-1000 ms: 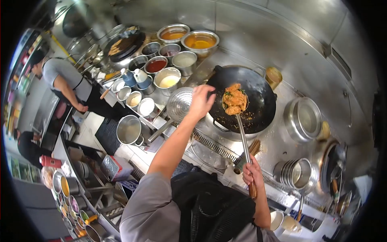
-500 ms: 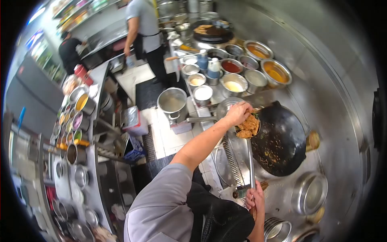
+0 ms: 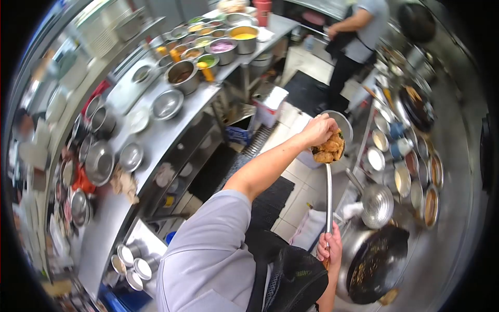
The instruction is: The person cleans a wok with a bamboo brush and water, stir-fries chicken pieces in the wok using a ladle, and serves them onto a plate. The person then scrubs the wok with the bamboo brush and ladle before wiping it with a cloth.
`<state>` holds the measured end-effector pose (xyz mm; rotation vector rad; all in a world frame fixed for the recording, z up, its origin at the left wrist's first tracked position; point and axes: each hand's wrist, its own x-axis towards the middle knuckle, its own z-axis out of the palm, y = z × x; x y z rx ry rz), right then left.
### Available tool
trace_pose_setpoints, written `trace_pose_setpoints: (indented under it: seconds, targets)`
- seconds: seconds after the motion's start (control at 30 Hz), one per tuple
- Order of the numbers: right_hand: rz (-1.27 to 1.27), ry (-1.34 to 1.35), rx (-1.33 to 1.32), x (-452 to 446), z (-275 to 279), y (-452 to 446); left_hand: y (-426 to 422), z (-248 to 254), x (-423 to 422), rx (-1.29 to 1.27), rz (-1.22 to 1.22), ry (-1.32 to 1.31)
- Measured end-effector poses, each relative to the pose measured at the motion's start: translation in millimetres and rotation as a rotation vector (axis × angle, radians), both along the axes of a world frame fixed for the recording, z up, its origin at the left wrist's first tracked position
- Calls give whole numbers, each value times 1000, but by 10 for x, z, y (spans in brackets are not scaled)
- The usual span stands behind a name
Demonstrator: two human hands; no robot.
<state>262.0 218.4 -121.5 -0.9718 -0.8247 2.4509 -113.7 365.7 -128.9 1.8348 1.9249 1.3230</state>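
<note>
My right hand (image 3: pixel 329 244) is closed round the long handle of a ladle (image 3: pixel 329 195). Brown fried food pieces (image 3: pixel 328 151) with bits of green fill the ladle's bowl. My left hand (image 3: pixel 320 130) rests on top of this food, its fingers curled down against it; the fingertips are partly hidden. Behind the bowl is a large metal pot (image 3: pixel 347 125) on the floor. To the lower right, a black wok (image 3: pixel 378 266) with small food scraps stands on the stove. A perforated strainer (image 3: pixel 378 205) lies beside the wok.
On the left runs a steel counter (image 3: pixel 195 106) with bowls and a pot of brown sauce (image 3: pixel 183 76). Sauce containers (image 3: pixel 403 179) line the right side. Another person (image 3: pixel 358 36) stands at the back. Black mats (image 3: pixel 267 200) lie on the tiled floor.
My view and body have turned left, away from the wok. The food-filled ladle has moved with both hands from the wok's edge to in front of the floor pot.
</note>
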Motion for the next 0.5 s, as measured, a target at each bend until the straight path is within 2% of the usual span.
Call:
trace_pose_setpoints:
  seconds: [0.2, 0.27, 0.33, 0.43, 0.5]
  targets:
    - [338, 31, 40, -1535, 120, 178, -1232, 218, -1702, -16, 323, -13]
    - [462, 52, 30, -2084, 156, 146, -1691, 209, -2227, 64, 461, 63]
    - [548, 37, 34, -2656, 258, 53, -2185, 253, -2744, 64, 523, 17]
    - [759, 89, -5, -3479, 291, -82, -2957, 388, -3401, 49, 718, 156]
    - [850, 85, -15, -4005, 317, -218, -3466, 565, -3664, 16, 840, 128]
